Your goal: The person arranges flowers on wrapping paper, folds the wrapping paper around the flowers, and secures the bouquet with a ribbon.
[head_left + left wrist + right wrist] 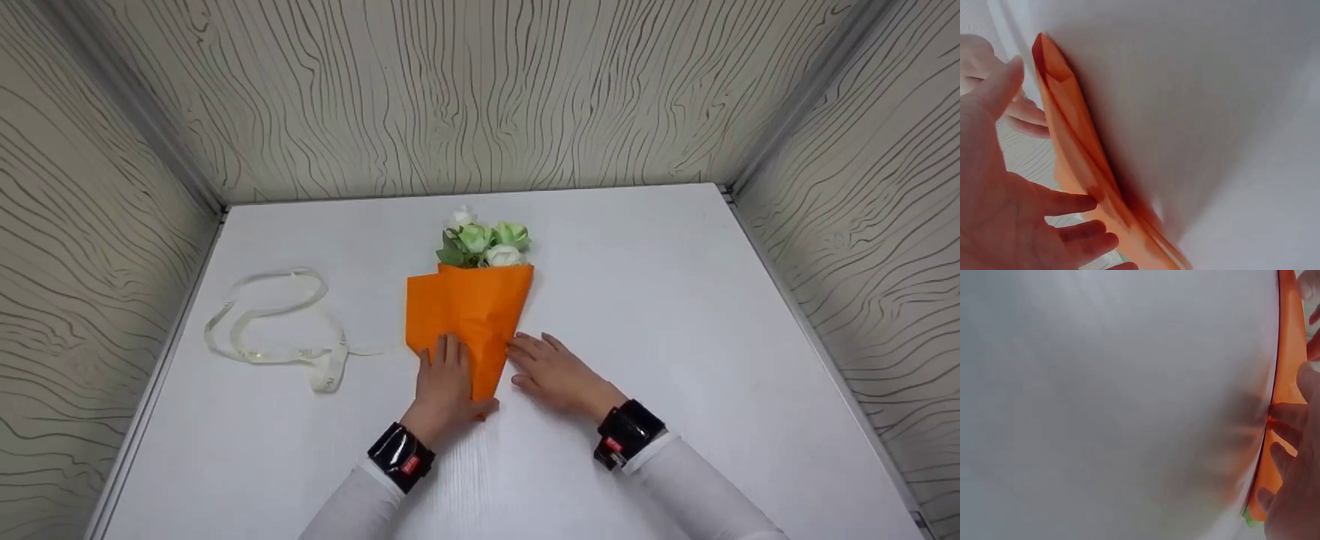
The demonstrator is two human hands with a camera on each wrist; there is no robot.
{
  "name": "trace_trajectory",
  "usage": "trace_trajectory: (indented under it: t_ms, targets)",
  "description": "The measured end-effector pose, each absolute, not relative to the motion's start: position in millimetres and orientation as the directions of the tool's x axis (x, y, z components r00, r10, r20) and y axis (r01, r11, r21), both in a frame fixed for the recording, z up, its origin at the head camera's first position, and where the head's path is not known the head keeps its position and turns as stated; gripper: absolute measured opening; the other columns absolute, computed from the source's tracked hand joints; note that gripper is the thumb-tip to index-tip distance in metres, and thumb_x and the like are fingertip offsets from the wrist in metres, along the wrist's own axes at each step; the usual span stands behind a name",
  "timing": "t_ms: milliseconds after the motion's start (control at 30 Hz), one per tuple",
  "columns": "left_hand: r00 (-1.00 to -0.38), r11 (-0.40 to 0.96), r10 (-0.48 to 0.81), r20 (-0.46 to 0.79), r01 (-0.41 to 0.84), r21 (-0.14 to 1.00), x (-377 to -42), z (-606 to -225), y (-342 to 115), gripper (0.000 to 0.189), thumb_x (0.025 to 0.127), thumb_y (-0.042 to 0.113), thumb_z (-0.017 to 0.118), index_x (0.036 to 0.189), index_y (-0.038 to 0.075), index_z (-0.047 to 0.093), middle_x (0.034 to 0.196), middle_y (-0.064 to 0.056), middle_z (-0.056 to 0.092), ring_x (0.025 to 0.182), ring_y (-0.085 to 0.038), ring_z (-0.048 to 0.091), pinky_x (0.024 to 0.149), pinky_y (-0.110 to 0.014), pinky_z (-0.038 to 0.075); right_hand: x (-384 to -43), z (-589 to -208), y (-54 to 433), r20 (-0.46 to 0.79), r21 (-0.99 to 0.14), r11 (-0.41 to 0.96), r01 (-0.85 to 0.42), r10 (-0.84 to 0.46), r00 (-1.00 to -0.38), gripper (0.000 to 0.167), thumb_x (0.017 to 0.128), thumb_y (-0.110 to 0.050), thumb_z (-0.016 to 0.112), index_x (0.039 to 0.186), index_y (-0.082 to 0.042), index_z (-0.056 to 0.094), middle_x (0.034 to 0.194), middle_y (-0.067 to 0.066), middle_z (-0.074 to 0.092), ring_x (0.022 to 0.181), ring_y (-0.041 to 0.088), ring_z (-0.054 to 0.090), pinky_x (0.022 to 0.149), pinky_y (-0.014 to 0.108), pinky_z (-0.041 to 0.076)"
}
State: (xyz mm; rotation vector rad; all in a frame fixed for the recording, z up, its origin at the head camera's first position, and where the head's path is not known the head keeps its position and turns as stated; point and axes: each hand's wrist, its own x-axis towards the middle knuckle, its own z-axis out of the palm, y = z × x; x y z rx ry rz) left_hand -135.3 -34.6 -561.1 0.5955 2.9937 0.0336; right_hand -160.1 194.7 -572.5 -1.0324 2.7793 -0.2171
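A bouquet of white and pale green flowers [487,240] lies on the table, its stems hidden inside a cone of orange wrapping paper [491,300]. My left hand [444,386] rests on the lower left of the cone, fingers straight and pointing up along it, thumb near the narrow tip. In the left wrist view the paper [1081,135] shows a folded, hollow end, and the fingertips lie against its side. At the cone's right edge, my right hand [559,371] touches the paper [1286,377] with extended fingertips.
A looped cream ribbon [281,356] with printed marks lies left of the bouquet, one thin end reaching toward the paper. The white table [712,337] is bordered by wood-grain panels [480,97] at the back and sides.
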Motion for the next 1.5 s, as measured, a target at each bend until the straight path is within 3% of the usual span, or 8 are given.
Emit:
trace_trajectory:
  t_ms: [233, 433, 767, 1000, 1200, 1333, 1500]
  targets:
    - [-0.93, 0.932, 0.362, -0.056, 0.363, 0.008, -137, -564, -37, 0.11, 0.076, 0.079, 0.058, 0.148, -0.001, 0.037, 0.142, -0.027, 0.04, 0.13, -0.042, 0.04, 0.105, -0.06, 0.033, -141, -569, 179, -0.032, -0.166, 0.648, -0.743, -0.757, -0.653, 0.049, 0.105, -0.038, 0.043, 0.149, -0.018, 0.043, 0.156, 0.002, 0.033, 0.144, 0.022, 0.027, 0.115, 0.049, 0.021]
    - [-0.909, 0.916, 0.402, -0.115, 0.398, 0.053, -142, -564, -40, 0.11, 0.079, 0.077, 0.057, 0.149, -0.005, 0.033, 0.155, -0.023, 0.028, 0.142, -0.037, 0.028, 0.112, -0.056, 0.025, -145, -568, 172, -0.003, -0.14, 0.637, -0.758, -0.765, -0.643, 0.048, 0.105, -0.036, 0.044, 0.149, -0.017, 0.044, 0.156, 0.004, 0.034, 0.143, 0.022, 0.029, 0.114, 0.049, 0.022]
    - [-0.878, 0.904, 0.426, -0.219, 0.408, 0.126, -144, -564, -41, 0.113, 0.079, 0.075, 0.059, 0.151, -0.006, 0.027, 0.156, -0.023, 0.026, 0.143, -0.035, 0.027, 0.114, -0.048, 0.025, -175, -580, 175, -0.017, -0.158, 0.769, -0.619, -0.629, -0.777, 0.051, 0.105, -0.034, 0.044, 0.149, -0.008, 0.041, 0.149, 0.009, 0.041, 0.136, 0.026, 0.038, 0.108, 0.047, 0.032]
    - [-0.872, 0.906, 0.423, -0.248, 0.401, 0.134, -146, -563, -39, 0.111, 0.08, 0.074, 0.06, 0.152, -0.004, 0.026, 0.157, -0.022, 0.024, 0.144, -0.036, 0.025, 0.114, -0.047, 0.024, -205, -579, 191, -0.09, -0.157, 0.853, -0.497, -0.514, -0.853, 0.053, 0.106, -0.036, 0.043, 0.15, -0.007, 0.038, 0.153, 0.01, 0.037, 0.139, 0.029, 0.032, 0.109, 0.053, 0.027]
    - [-0.869, 0.902, 0.431, -0.243, 0.412, 0.125, -146, -565, -40, 0.113, 0.08, 0.075, 0.058, 0.152, -0.004, 0.025, 0.158, -0.021, 0.024, 0.144, -0.036, 0.024, 0.114, -0.047, 0.025, -219, -580, 197, -0.042, -0.13, 0.892, -0.434, -0.442, -0.896, 0.053, 0.105, -0.034, 0.045, 0.15, -0.007, 0.038, 0.151, 0.01, 0.038, 0.139, 0.03, 0.032, 0.109, 0.054, 0.027]
    - [-0.868, 0.899, 0.438, -0.235, 0.419, 0.129, -146, -566, -41, 0.112, 0.08, 0.075, 0.058, 0.152, -0.005, 0.026, 0.157, -0.021, 0.024, 0.144, -0.037, 0.024, 0.113, -0.048, 0.026, -210, -581, 188, 0.009, -0.121, 0.846, -0.52, -0.523, -0.852, 0.056, 0.105, -0.035, 0.043, 0.153, -0.008, 0.032, 0.157, 0.01, 0.03, 0.143, 0.029, 0.026, 0.113, 0.052, 0.021]
    - [-0.861, 0.891, 0.453, -0.232, 0.434, 0.132, -144, -565, -41, 0.109, 0.081, 0.075, 0.057, 0.152, -0.003, 0.027, 0.157, -0.021, 0.025, 0.144, -0.037, 0.024, 0.113, -0.049, 0.026, -186, -577, 172, -0.008, -0.053, 0.707, -0.705, -0.706, -0.708, 0.055, 0.106, -0.043, 0.035, 0.156, -0.02, 0.029, 0.162, 0.002, 0.018, 0.149, 0.026, 0.012, 0.117, 0.052, 0.009]
